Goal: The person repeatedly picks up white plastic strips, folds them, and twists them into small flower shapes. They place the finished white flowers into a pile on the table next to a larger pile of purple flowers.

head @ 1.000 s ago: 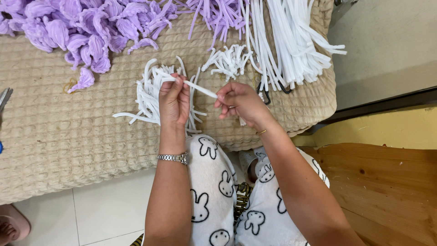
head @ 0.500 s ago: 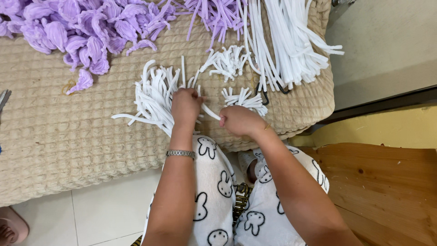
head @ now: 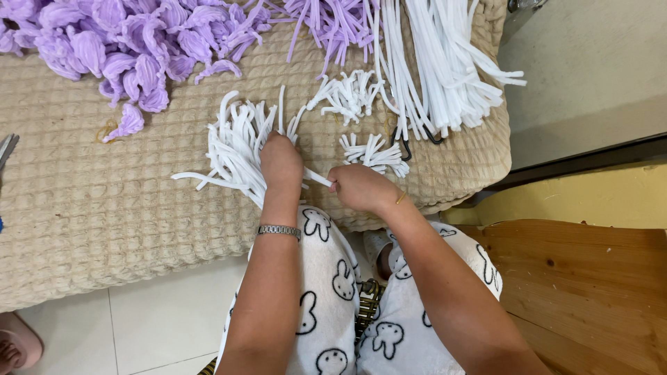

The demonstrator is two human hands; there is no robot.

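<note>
My left hand rests on a loose pile of short white fuzzy stems on the beige quilted cushion, its fingers closed around one white stem. My right hand pinches the other end of that same stem near the cushion's front edge. A small bundle of short white stems lies just beyond my right hand, and another small bundle sits farther back.
Purple petal-shaped pieces are heaped at the back left. Purple stems and long white stems lie at the back right. Scissors poke in at the left edge. A wooden surface is at the right.
Both hands have come down from above the cushion towards its front edge, still holding the white stem between them. The small bundle beyond my right hand is now uncovered.
</note>
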